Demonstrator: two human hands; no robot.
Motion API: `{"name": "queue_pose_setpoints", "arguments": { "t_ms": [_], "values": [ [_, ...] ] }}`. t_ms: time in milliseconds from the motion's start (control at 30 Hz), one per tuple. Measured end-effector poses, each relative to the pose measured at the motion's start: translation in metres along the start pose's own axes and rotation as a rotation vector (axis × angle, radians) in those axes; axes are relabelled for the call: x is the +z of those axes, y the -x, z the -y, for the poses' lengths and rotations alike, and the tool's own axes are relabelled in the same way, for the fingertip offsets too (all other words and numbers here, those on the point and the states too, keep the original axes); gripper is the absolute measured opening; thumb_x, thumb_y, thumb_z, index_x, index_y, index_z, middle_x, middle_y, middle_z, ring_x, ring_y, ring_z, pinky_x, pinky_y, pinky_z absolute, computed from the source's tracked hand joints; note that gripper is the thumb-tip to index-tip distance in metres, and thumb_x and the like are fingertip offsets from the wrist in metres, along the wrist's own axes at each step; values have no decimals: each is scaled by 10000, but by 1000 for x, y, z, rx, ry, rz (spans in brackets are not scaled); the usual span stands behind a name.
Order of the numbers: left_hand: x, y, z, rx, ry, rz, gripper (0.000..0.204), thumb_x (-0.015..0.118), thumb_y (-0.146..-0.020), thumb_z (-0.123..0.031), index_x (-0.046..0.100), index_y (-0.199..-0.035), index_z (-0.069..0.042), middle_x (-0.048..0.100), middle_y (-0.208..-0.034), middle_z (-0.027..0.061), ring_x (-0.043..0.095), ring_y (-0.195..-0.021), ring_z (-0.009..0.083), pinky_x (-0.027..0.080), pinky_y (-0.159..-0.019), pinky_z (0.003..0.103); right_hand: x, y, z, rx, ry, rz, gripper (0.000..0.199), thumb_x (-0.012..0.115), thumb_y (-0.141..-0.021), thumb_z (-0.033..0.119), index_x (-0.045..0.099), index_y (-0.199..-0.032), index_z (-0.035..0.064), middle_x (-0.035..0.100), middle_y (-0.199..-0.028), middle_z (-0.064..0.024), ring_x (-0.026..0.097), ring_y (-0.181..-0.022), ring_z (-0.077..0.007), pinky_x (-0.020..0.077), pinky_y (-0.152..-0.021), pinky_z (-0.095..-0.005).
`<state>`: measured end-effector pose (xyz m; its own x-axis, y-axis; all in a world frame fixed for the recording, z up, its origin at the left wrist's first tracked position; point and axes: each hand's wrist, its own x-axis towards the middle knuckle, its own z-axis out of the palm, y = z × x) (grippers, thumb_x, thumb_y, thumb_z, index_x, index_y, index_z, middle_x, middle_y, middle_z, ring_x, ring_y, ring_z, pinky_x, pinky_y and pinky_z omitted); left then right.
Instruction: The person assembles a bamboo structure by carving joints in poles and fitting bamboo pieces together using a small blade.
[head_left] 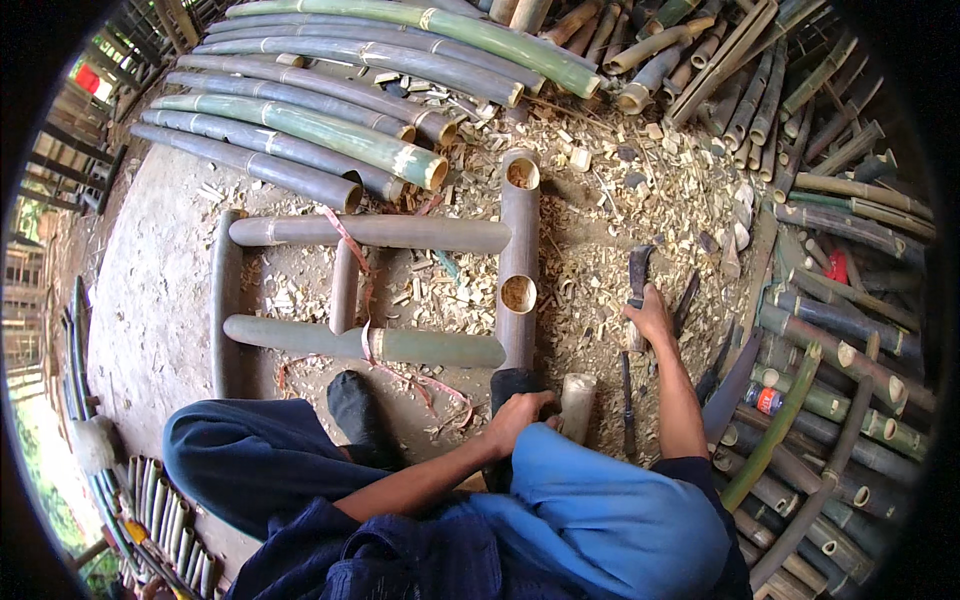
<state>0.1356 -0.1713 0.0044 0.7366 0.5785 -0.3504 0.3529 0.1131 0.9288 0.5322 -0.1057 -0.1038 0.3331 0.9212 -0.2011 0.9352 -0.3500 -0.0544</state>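
Observation:
My right hand (pixel 653 317) is closed around a billhook (pixel 640 264) with a dark curved blade, held over the chips to the right. My left hand (pixel 521 417) rests by my knee, its fingers curled beside a short bamboo piece (pixel 577 402); what they hold, if anything, is hidden. Ahead of me lies a bamboo frame (pixel 440 347): two long rails join two end posts, with a short crosspiece (pixel 344 288) between the rails. Two round open bamboo ends (pixel 519 294) show at its right post. Red plastic ribbon (pixel 347 240) hangs around the rails.
Long bamboo poles (pixel 300 140) lie beyond the frame. Wood chips (pixel 590 220) cover much of the floor. Stacked bamboo (pixel 830 340) fills the right side. Other tools, one with a long thin shaft (pixel 628 400), lie near my right forearm. My socked foot (pixel 358 412) is beside the near rail.

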Motion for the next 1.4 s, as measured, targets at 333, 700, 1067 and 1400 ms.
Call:
{"name": "queue_pose_setpoints", "arguments": {
  "t_ms": [333, 700, 1067, 1400],
  "values": [
    [-61, -76, -134, 586, -586, -198, 901, 863, -684, -191, 442, -1478, -130, 464, -1451, 174, 437, -1363, 383, 400, -1089, 478, -76, 77, 109, -105, -1290, 343, 462, 576, -1022, 379, 527, -1333, 41, 608, -1185, -100, 614, -1127, -235, 541, -976, -368],
    [-55, -144, -81, 100, -290, -472, 1075, 824, -705, -30, 225, -1590, -145, 320, -1517, 291, 446, -1315, 513, 439, -1087, 552, -121, -45, 147, -952, 94, 501, 283, 732, -818, 235, 651, -990, 26, 687, -785, -158, 682, -749, -350, 580, -780, -461],
    [-77, -155, -72, -138, -200, -256, 1102, 756, -690, 36, 187, -1600, -217, 305, -1517, 346, 578, -1165, 564, 549, -968, 535, -99, -45, 161, -657, -146, 957, 391, 719, -882, 208, 612, -1212, 28, 659, -1095, -195, 655, -1021, -361, 545, -917, -454],
    [-81, -144, -65, 15, -153, -423, 1146, 826, -642, 11, 206, -1597, -121, 395, -1466, 289, 474, -1308, 491, 442, -1106, 507, -126, -41, 194, -854, 44, 827, 398, 740, -790, 191, 641, -1137, 23, 702, -1010, -203, 692, -916, -351, 570, -841, -477]
  ]
}}
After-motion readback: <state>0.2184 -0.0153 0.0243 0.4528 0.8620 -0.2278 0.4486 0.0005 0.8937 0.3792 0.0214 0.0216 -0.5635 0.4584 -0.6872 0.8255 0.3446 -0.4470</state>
